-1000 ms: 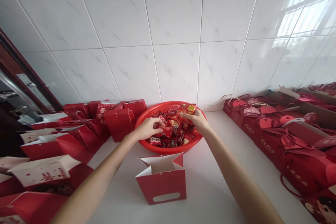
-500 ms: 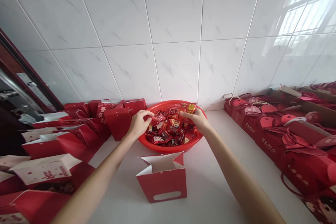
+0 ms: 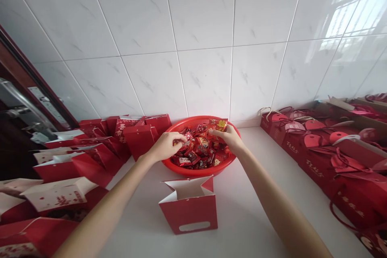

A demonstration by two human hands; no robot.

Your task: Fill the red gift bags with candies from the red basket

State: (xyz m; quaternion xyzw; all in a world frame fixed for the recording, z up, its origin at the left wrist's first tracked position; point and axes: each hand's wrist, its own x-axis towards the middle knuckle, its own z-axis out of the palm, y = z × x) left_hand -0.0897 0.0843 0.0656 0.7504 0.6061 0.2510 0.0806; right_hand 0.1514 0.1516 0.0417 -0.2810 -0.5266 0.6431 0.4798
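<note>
A red plastic basket point(image 3: 193, 172) full of wrapped candies point(image 3: 201, 147) stands near the wall. Over its left side, my left hand point(image 3: 168, 146) is closed, with fingertips pinching a small red wrapped candy point(image 3: 188, 135). At the right rim my right hand point(image 3: 231, 139) grips a red packet with gold print point(image 3: 220, 125) between thumb and fingers. In front of the basket, an upright red paper gift box point(image 3: 193, 213) has its top open, showing a white inside and an oval cutout low on its front.
On the left stand several open red gift boxes point(image 3: 63, 165). Closed red boxes with cord handles point(image 3: 305, 161) line the right side. White tiles point(image 3: 202, 80) rise behind the white tabletop point(image 3: 250, 193); a door edge with a metal handle point(image 3: 22, 98) is far left.
My left hand has shifted a little to the right, further over the candies. My right hand keeps hold of the packet in nearly the same spot. The view has shifted slightly.
</note>
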